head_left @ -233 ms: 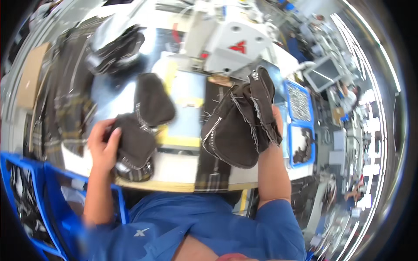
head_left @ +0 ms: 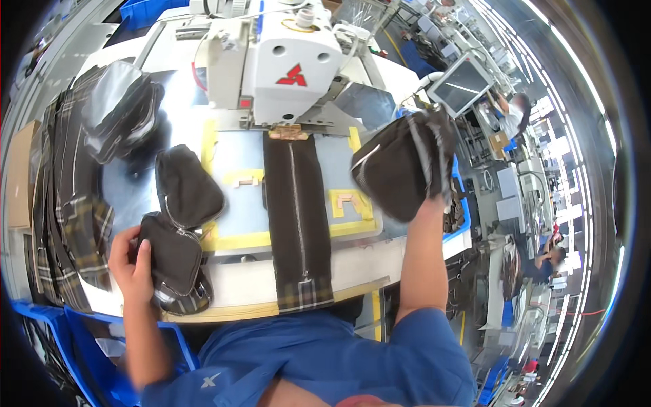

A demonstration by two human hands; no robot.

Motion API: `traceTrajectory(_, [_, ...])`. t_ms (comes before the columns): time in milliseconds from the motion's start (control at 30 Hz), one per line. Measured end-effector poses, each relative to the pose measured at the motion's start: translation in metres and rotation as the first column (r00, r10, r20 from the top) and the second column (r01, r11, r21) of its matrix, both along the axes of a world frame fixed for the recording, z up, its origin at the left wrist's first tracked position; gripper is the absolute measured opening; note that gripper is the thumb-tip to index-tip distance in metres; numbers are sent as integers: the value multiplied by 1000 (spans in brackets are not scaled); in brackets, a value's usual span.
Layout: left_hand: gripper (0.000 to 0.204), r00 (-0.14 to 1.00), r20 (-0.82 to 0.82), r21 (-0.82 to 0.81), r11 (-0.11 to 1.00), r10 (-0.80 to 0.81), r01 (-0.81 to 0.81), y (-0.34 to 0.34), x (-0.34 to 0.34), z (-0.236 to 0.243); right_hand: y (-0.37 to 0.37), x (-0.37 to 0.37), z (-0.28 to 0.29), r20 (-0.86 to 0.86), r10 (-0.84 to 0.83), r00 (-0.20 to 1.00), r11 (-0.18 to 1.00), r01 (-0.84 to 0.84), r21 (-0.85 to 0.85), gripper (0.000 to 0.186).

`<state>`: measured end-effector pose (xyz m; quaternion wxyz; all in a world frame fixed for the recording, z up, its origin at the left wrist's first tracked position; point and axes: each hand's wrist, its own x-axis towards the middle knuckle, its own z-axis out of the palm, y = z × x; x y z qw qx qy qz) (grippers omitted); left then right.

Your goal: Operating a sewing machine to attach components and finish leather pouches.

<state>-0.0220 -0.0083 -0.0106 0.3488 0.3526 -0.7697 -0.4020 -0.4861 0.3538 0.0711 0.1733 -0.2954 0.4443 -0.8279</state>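
My left hand (head_left: 133, 264) grips the left edge of a dark brown zippered pouch (head_left: 171, 254), thumb on top. Touching that pouch's far side is a second dark pouch (head_left: 190, 186), and plaid cloth shows under the near one. Raised over the right of the table, a larger dark fabric pouch (head_left: 393, 173) with a curved zipper hangs in my right hand (head_left: 435, 205), whose fingers are mostly hidden behind it. Between my hands a long dark strip with a zipper (head_left: 298, 203) and a plaid near end runs from under the white sewing machine (head_left: 291, 61) to the table's front edge.
Yellow tape (head_left: 285, 243) frames the machine's plate. Plaid cloth pieces (head_left: 85, 217) and a plastic-covered dark bundle (head_left: 122, 112) lie at left. Blue crates (head_left: 81, 339) stand lower left. A blue tray (head_left: 466, 220) and a monitor (head_left: 461, 85) are at right; a person (head_left: 517, 115) sits beyond.
My right hand has carried the larger pouch rightward, off the zippered strip, which now shows along its length. My left hand stays on its pouch. The whole view has shifted.
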Motion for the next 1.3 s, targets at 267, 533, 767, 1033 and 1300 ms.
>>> traceTrajectory(267, [27,1000,-15,-7,1000,6,-6,5,-7,-1,11,-123,30,338,-257,906,963,269,11,40])
traceTrajectory(533, [26,1000,-4,-9,1000,28,-28,8,-9,2,-8,-198,-38,-228,-353,907,253,327,910,32])
traceTrajectory(767, [25,1000,-1,-22,999,31,-31,4,-4,2,-33,-202,-18,-387,-383,839,195,483,853,47])
traceTrajectory(1033, [23,999,27,-68,997,34,-33,9,-7,9,-57,-137,4,-947,73,314,105,941,320,46])
traceTrajectory(1300, [36,995,67,33,996,78,-80,15,-10,15,-194,137,20,-864,470,181,831,240,502,44])
